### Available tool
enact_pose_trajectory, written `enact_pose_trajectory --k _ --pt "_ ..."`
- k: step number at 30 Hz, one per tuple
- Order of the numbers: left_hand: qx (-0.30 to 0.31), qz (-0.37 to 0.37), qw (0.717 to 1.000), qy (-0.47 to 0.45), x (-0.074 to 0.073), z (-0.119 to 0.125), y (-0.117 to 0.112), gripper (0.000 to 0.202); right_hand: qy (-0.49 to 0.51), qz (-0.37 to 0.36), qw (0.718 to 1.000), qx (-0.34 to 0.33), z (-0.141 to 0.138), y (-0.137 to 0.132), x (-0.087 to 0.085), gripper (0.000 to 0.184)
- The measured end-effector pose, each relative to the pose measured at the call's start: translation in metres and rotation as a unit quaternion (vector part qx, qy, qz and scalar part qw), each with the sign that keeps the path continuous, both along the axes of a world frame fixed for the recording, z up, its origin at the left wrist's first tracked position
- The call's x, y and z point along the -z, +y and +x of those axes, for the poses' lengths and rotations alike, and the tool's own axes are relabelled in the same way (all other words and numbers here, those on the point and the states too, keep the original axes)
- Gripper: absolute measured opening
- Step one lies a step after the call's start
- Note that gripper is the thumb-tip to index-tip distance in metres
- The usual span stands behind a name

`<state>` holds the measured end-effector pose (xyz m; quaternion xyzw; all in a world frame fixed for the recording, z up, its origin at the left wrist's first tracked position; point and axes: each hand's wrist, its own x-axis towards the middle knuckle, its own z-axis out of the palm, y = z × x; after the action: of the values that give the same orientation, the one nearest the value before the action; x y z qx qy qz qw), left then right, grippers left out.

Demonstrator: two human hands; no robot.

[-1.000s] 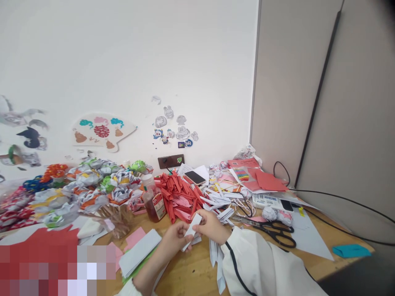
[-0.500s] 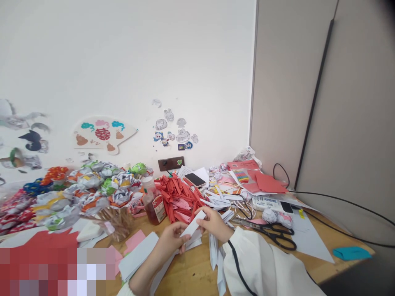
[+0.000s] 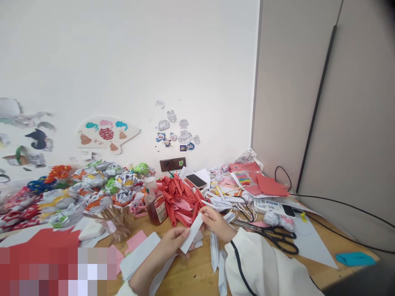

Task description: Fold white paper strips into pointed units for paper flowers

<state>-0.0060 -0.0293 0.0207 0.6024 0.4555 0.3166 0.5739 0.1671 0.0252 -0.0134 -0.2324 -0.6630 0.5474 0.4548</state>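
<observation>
Both of my hands hold one narrow white paper strip [image 3: 191, 232] above the wooden table [image 3: 197, 275]. My left hand [image 3: 174, 240] pinches its lower end, and my right hand [image 3: 216, 221] pinches its upper end. The strip slants up to the right. More folded white strips [image 3: 216, 257] lie just below my right wrist. A stack of white paper sheets [image 3: 138, 255] lies left of my left hand.
A heap of folded red paper pieces [image 3: 180, 199], a small bottle [image 3: 153, 201], a phone [image 3: 196, 180] and black scissors [image 3: 279, 238] lie beyond my hands. Paper flowers [image 3: 92, 189] crowd the left. Red sheets [image 3: 265, 183], cables and a teal scrap [image 3: 354, 259] lie on the right.
The strip has turned from nearly folded between my fingers to stretched out on a slant. My hands have drawn slightly apart along it.
</observation>
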Motion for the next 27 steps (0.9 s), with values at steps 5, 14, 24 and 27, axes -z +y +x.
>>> enact_pose_trajectory --k 5,14,24,27 --pt "0.03 -0.024 0.998 -0.047 -0.002 0.008 -0.007 0.043 -0.033 0.048 0.998 0.009 -0.005 -0.006 0.0 0.024" --pt "-0.073 0.052 0.994 -0.066 0.034 0.01 0.02 0.041 -0.036 0.058 0.991 0.114 -0.013 -0.014 -0.004 0.027" --pt "-0.099 -0.021 0.994 -0.043 0.019 0.017 0.007 0.03 -0.097 0.115 0.971 0.186 -0.016 -0.016 0.001 0.017" --pt "-0.117 -0.031 0.992 -0.045 0.023 0.013 0.011 0.029 -0.135 0.178 0.955 0.195 -0.016 -0.019 -0.002 0.018"
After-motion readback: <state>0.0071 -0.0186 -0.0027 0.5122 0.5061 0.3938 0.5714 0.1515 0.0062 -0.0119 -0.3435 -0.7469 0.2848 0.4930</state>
